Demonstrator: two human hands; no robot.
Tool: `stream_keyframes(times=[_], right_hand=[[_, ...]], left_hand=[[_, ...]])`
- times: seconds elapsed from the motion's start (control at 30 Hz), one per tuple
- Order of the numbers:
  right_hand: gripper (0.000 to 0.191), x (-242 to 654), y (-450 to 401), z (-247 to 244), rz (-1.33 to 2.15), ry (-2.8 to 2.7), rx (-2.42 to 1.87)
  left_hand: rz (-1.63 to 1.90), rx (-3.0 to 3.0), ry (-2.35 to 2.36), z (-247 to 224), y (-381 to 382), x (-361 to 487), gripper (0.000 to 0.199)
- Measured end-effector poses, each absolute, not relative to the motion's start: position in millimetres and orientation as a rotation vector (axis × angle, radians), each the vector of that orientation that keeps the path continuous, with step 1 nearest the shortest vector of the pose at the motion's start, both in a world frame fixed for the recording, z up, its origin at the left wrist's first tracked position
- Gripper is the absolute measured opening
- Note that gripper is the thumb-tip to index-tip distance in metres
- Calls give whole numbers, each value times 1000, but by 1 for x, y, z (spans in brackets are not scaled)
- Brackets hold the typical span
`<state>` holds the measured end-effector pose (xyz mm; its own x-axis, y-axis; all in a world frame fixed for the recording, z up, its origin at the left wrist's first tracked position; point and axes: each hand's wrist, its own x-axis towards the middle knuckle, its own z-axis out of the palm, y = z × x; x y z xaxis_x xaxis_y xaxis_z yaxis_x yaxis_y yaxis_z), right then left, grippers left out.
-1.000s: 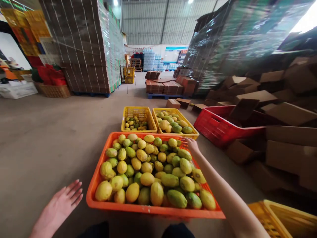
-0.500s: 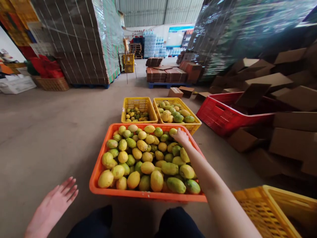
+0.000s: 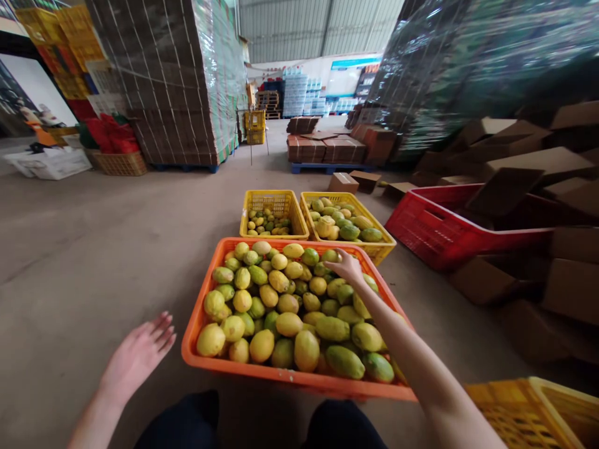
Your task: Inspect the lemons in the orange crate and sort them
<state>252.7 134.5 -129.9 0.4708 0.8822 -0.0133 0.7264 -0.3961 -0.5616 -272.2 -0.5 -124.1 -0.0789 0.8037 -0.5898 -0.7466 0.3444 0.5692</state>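
Note:
In front of me an orange crate [image 3: 201,305] is heaped with yellow and green oval fruit that look like lemons [image 3: 289,324]. My right hand [image 3: 347,267] reaches over the crate to its far right part. Its fingers are curled round a greenish lemon [image 3: 331,255] at the top of the heap, partly hidden by the fingers. My left hand [image 3: 140,355] hangs in the air left of the crate, apart from it, with fingers stretched and nothing in them.
Behind the orange crate stand two yellow crates: a left one [image 3: 245,215] with small fruit and a right one [image 3: 384,251] with larger fruit. A red crate [image 3: 421,227] and cardboard boxes [image 3: 528,156] lie to the right. Another yellow crate [image 3: 505,408] is at lower right.
The view has shifted, so the crates appear further right and lower. My left hand has come up and closer to the crate. My right hand remains at the same far lemon, fingers curled round it.

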Motion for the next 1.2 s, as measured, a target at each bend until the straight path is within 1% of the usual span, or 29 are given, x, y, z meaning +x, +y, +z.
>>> stream_keyframes(times=[0.07,0.13,0.2,0.3,0.37,0.4,0.47,0.57,0.63,0.67,0.73,0.77,0.9,0.97,1.07,1.2], right_hand=[[60,229,121,-113,534,-1383,-2082],[61,194,106,-93,813,-1379,-1689],[61,154,91,-71,982,-1402,-1381],[65,100,74,-43,1089,-1500,-1196],[65,78,67,-32,1055,-1606,-1173],[64,73,65,-28,1044,-1637,-1152],[53,72,67,-27,1053,-1640,-1091],[28,90,77,-42,1057,-1486,-1079],[16,105,85,-62,1005,-1350,-1233],[14,111,88,-75,982,-1293,-1358],[24,119,93,-104,977,-1215,-1655],[30,119,94,-118,979,-1195,-1724],[52,106,100,-163,956,-1122,-1873],[57,97,106,-176,917,-1088,-1922],[57,90,114,-185,843,-1063,-1962],[46,98,113,-179,750,-1052,-1944]], left_hand=[[1151,86,986,-118,22,-230,62],[998,54,941,-110,42,-179,52],[885,30,903,-102,57,-130,43],[918,109,826,-95,75,-79,39],[1004,177,847,-92,86,-66,39],[1039,191,865,-90,90,-65,39],[1097,163,856,-88,95,-72,39],[1187,1,780,-89,92,-91,42],[1221,-134,811,-93,85,-102,42],[1225,-189,846,-96,81,-106,41],[1219,-250,897,-100,74,-109,38],[1215,-264,905,-101,71,-110,37],[1174,-285,834,-99,69,-108,29],[1143,-279,802,-96,69,-107,31],[1134,-253,808,-92,69,-109,37],[1146,-268,814,-88,69,-108,35]])
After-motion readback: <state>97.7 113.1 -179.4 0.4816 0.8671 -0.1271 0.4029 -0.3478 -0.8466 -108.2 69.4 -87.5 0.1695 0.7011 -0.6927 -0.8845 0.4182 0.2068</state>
